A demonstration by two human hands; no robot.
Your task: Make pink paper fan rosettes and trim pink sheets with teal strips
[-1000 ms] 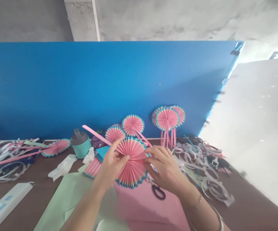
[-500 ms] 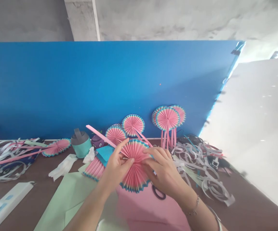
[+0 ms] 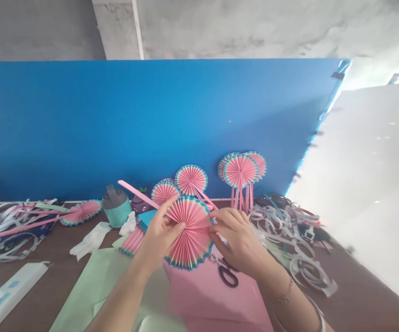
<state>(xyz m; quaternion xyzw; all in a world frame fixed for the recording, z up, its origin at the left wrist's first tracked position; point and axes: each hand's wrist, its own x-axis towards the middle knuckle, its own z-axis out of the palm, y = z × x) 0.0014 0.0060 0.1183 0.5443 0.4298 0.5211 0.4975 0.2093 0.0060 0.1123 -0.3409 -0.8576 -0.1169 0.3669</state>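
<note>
In the head view, the round pleated fan, pink with a blue and cream edge, is in the middle, held up in front of the person, over the table. The left hand grasps it from the left side: the thumb presses on the face, near the centre, and the index finger is stretched along the upper left edge. A pink strip points out from there to the upper left. The fingers of the right hand pinch the right edge of the fan; what their tips do behind it, I cannot tell. Under the hands lie a pink sheet and, to the left, green paper. The scissors rest on the pink sheet, just below the right hand. Behind, other finished-looking fans stand near the blue partition.
</note>
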